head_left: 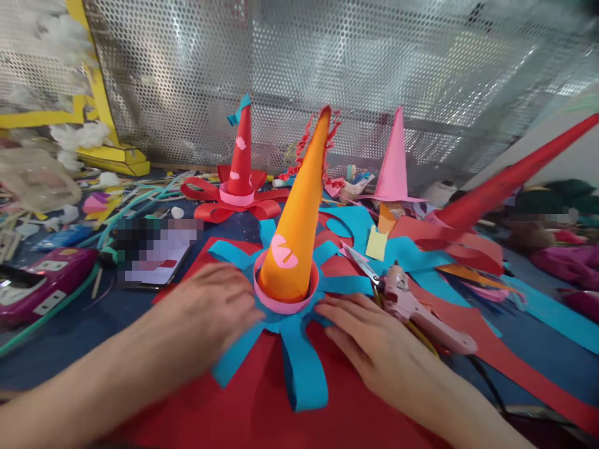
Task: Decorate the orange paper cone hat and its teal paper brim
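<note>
An orange paper cone hat (pixel 292 231) with pink cut-out shapes and a red crinkled fringe stands upright inside a pink paper ring (pixel 283 307). Looped blue paper strips (pixel 306 368) spread from its base like petals over a red sheet (pixel 257 399). On the left, my left hand (pixel 218 305) is at the strips, its fingers curled and smeared by motion, so what it grips cannot be made out. My right hand (pixel 355 330) reaches in from the right, fingers stretched and apart, fingertips touching a blue strip beside the ring.
A pink glue gun (pixel 423 312) and scissors (pixel 362 265) lie right of the hat. A phone (pixel 161 259) and a purple device (pixel 47 280) are left. Behind stand a red cone hat (pixel 241 153) and a pink cone hat (pixel 393 159); another red cone (pixel 515 178) tilts right.
</note>
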`<state>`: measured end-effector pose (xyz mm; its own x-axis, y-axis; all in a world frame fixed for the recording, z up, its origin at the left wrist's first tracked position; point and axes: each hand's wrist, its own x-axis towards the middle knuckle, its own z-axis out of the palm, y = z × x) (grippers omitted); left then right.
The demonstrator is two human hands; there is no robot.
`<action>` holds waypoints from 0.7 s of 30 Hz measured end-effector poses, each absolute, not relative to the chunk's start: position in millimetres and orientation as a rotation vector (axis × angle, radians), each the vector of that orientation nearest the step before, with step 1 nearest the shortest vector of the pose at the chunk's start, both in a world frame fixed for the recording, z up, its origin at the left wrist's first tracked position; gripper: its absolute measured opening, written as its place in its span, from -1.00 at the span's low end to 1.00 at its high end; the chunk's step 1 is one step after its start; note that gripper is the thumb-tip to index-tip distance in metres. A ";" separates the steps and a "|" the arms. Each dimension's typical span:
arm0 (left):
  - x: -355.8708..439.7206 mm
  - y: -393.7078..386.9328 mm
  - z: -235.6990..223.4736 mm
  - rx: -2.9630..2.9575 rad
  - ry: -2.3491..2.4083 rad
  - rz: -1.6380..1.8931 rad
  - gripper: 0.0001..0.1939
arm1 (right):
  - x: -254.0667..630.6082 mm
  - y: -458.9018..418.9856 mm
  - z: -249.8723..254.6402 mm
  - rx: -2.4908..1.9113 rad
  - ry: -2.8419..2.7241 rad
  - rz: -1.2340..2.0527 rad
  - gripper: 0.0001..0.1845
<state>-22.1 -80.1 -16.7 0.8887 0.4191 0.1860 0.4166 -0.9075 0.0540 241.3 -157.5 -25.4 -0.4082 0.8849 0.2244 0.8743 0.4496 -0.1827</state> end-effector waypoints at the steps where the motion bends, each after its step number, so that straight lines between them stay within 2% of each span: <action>1: -15.2 -91.6 -15.5 3.087 0.601 0.328 -0.62 | 238.7 -157.8 -27.6 -1.494 -2.419 0.060 -0.71; 4: 5.7 -120.3 -13.6 3.038 0.478 0.391 -0.61 | 233.7 -162.1 -30.2 -1.459 -2.403 0.138 -0.69; 8: 21.5 -130.7 -16.0 3.023 0.519 0.355 -0.48 | 232.0 -164.8 -29.2 -1.410 -2.462 0.129 -0.65; 12: 25.6 -127.9 -27.7 3.030 0.572 0.406 -0.50 | 228.7 -163.0 -29.6 -1.311 -2.588 -0.128 -0.54; 15: 30.4 -127.6 -40.7 3.008 0.651 0.409 -0.63 | 223.6 -161.6 -34.1 -1.235 -2.672 -0.374 -0.47; 18: 36.2 -127.3 -50.7 2.941 0.747 0.408 -0.69 | 218.5 -158.2 -43.3 -1.245 -2.695 -0.521 -0.55; 21: 37.0 -126.9 -52.4 2.889 0.789 0.414 -0.68 | 217.4 -154.5 -49.2 -1.247 -2.624 -0.480 -0.65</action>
<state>37.0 -126.9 -52.4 0.8268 0.5133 0.2298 0.4809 -0.8572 0.1844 217.4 -154.5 -49.2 -0.6255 0.7154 0.3115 0.7793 0.5922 0.2049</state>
